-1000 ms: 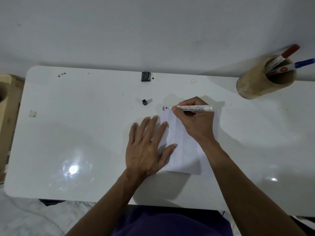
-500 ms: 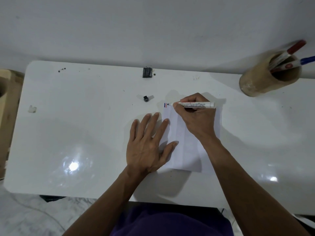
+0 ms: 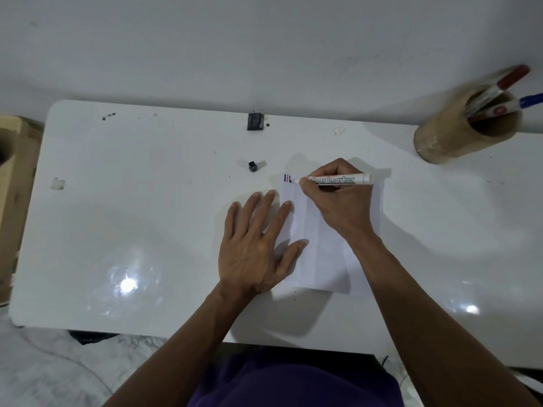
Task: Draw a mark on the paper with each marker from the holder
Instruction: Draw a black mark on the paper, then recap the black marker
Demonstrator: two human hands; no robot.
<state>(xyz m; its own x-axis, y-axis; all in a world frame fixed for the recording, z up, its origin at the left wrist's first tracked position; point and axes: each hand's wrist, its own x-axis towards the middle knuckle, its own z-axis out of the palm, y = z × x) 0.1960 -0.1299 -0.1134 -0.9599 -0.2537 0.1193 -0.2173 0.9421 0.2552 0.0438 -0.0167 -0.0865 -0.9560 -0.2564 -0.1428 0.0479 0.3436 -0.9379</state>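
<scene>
Your right hand (image 3: 338,205) grips the marker (image 3: 338,179); your left hand (image 3: 255,248) lies flat and open on the paper (image 3: 326,259). Lift it, and the paper may slide, smearing the marks (image 3: 287,178).

"Boardmarker" along the white marker (image 3: 338,180) barrel

We see two bare forearms, no sleeves reaching the wrists, and no rings or watch on the left hand (image 3: 252,248) or right hand (image 3: 338,207); at six o'clock, purple cloth (image 3: 293,383), perhaps a shirt
</scene>
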